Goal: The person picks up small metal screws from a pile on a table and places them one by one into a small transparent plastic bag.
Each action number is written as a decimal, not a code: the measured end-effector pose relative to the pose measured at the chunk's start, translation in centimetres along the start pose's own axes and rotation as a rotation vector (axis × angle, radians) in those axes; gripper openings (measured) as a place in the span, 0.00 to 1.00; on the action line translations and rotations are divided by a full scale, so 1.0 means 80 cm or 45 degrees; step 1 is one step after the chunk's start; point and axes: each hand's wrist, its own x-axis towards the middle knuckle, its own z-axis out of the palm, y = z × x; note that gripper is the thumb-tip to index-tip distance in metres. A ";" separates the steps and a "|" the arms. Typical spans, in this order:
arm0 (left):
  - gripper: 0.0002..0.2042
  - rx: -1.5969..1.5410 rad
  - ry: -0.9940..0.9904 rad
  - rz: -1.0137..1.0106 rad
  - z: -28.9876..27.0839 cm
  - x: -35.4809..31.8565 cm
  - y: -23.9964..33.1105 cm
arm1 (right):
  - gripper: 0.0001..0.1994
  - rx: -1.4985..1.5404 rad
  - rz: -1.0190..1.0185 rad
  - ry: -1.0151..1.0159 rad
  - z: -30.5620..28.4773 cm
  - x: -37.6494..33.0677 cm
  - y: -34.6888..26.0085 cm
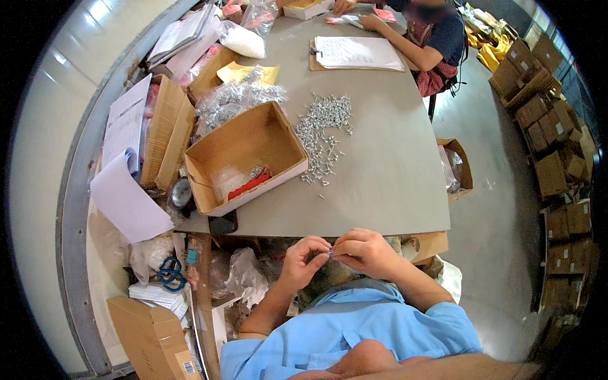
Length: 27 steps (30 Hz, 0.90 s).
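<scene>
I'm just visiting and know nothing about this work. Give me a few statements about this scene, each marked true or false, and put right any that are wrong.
1. Many small metal pieces lie loose on the table. True.
2. The person's hands are far apart. False: the left hand and right hand are close together, with a small thing between them, too small to identify.
3. The open box has something red in it. True.
4. The blue scissors lie in that box. False: they lie outside it, to the left of the left hand.
5. Papers lie on the clipboard. True.
</scene>
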 end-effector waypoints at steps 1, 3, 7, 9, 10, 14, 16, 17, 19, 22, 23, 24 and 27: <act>0.06 0.117 0.031 0.019 0.003 0.002 0.006 | 0.08 0.015 0.066 -0.001 0.001 0.000 0.000; 0.05 0.355 0.095 0.057 0.007 0.006 0.017 | 0.07 0.047 0.194 -0.003 0.003 -0.004 0.000; 0.04 0.482 0.087 0.114 0.014 0.012 0.026 | 0.06 -0.037 0.224 -0.026 0.004 0.001 -0.002; 0.04 0.502 0.057 0.129 0.012 0.017 0.031 | 0.06 -0.041 0.137 -0.024 0.006 0.001 0.003; 0.04 0.519 0.033 0.136 0.010 0.019 0.035 | 0.06 -0.046 0.141 -0.033 0.006 0.002 0.003; 0.04 0.610 -0.036 0.122 -0.015 0.041 0.058 | 0.06 -0.002 0.175 -0.001 -0.002 0.008 0.000; 0.04 0.708 0.059 0.103 -0.043 0.061 0.070 | 0.06 0.027 0.204 0.039 -0.009 0.007 0.004; 0.05 0.742 0.157 0.062 -0.064 0.079 0.084 | 0.06 0.015 0.232 0.059 -0.015 0.005 0.011; 0.06 0.822 0.478 0.241 -0.120 0.129 0.099 | 0.06 0.020 0.286 0.119 -0.021 0.005 0.017; 0.05 0.841 0.891 0.305 -0.200 0.191 0.116 | 0.05 -0.044 0.353 0.200 -0.024 0.006 0.032; 0.05 1.052 0.774 0.234 -0.219 0.195 0.116 | 0.05 -0.143 0.359 0.201 -0.025 0.009 0.039; 0.06 1.255 0.650 0.160 -0.236 0.198 0.114 | 0.06 -0.246 0.370 0.204 -0.026 0.011 0.046; 0.09 1.676 0.069 -0.158 -0.276 0.186 0.076 | 0.11 -0.445 0.330 0.146 -0.024 0.026 0.072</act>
